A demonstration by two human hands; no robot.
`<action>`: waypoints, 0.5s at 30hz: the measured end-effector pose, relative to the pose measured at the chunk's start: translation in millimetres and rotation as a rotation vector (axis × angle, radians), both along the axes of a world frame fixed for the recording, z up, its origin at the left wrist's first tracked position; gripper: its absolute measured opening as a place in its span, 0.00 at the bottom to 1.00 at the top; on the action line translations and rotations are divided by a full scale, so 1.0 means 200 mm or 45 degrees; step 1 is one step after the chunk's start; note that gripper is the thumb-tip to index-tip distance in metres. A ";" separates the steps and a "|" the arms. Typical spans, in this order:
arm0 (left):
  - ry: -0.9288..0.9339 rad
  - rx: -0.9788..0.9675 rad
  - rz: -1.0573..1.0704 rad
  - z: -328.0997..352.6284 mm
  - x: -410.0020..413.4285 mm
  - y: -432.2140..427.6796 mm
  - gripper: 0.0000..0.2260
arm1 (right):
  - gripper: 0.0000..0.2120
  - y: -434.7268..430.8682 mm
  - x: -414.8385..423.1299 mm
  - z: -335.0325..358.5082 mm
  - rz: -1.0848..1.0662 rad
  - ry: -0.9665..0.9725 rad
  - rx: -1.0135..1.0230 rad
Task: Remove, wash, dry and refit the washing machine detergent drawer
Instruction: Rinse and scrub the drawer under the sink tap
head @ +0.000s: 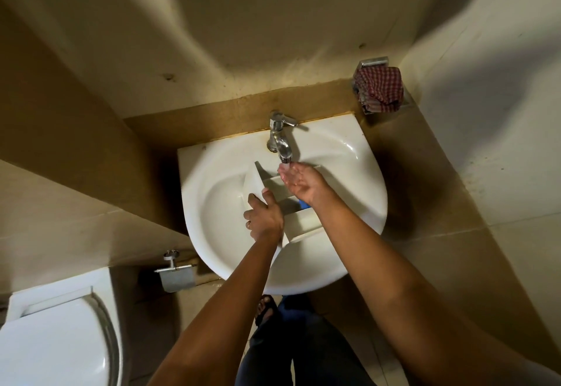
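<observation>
The white detergent drawer (303, 224) lies across the white washbasin (218, 203), its front panel toward the left. A blue insert (303, 204) shows inside it. My left hand (263, 215) grips the drawer's left side, thumb over the edge. My right hand (299, 180) is cupped palm up just under the chrome tap (280, 139), catching running water above the drawer. The far end of the drawer is hidden behind my right hand.
A red checked cloth (379, 88) sits in a metal holder on the wall, right of the basin. A toilet (54, 334) stands at lower left, with a paper holder (176, 276) on the wall beside it. My foot (265, 309) is below the basin.
</observation>
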State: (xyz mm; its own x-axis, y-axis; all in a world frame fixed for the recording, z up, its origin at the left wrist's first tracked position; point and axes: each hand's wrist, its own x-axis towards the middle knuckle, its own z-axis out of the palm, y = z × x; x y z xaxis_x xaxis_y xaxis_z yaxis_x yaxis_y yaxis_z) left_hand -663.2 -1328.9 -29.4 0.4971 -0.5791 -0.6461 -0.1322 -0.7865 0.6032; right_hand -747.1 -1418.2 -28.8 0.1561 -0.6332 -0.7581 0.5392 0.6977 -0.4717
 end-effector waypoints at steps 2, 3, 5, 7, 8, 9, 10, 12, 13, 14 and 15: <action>0.003 0.004 -0.002 0.00 0.00 0.00 0.27 | 0.09 -0.04 0.01 0.00 -0.078 -0.122 0.074; 0.003 0.004 -0.004 0.00 0.00 0.00 0.26 | 0.08 -0.05 0.02 0.01 -0.081 -0.158 0.109; 0.004 0.000 -0.007 0.00 0.00 0.00 0.26 | 0.07 -0.06 0.04 0.01 -0.080 -0.194 0.157; -0.001 -0.003 -0.015 0.00 0.00 0.00 0.26 | 0.08 -0.07 0.05 0.01 -0.082 -0.213 0.175; -0.004 -0.003 -0.017 0.00 0.00 0.00 0.26 | 0.08 -0.08 0.05 0.00 -0.083 -0.225 0.191; -0.005 -0.002 -0.018 0.00 0.00 0.01 0.26 | 0.08 -0.07 0.05 0.00 -0.072 -0.242 0.212; -0.002 -0.001 -0.017 0.00 0.00 0.00 0.26 | 0.08 -0.07 0.04 -0.01 -0.041 -0.261 0.232; 0.012 0.002 -0.004 0.00 0.00 0.00 0.26 | 0.09 -0.04 0.00 0.00 0.119 -0.266 0.234; 0.018 0.005 0.000 0.00 0.00 -0.01 0.25 | 0.11 -0.02 -0.02 0.01 0.249 -0.246 0.218; 0.010 0.009 -0.019 0.00 0.01 -0.01 0.25 | 0.12 0.01 -0.04 0.02 0.422 -0.201 0.189; -0.016 0.010 -0.074 0.01 0.01 0.00 0.24 | 0.12 0.04 -0.06 0.03 0.642 -0.113 0.145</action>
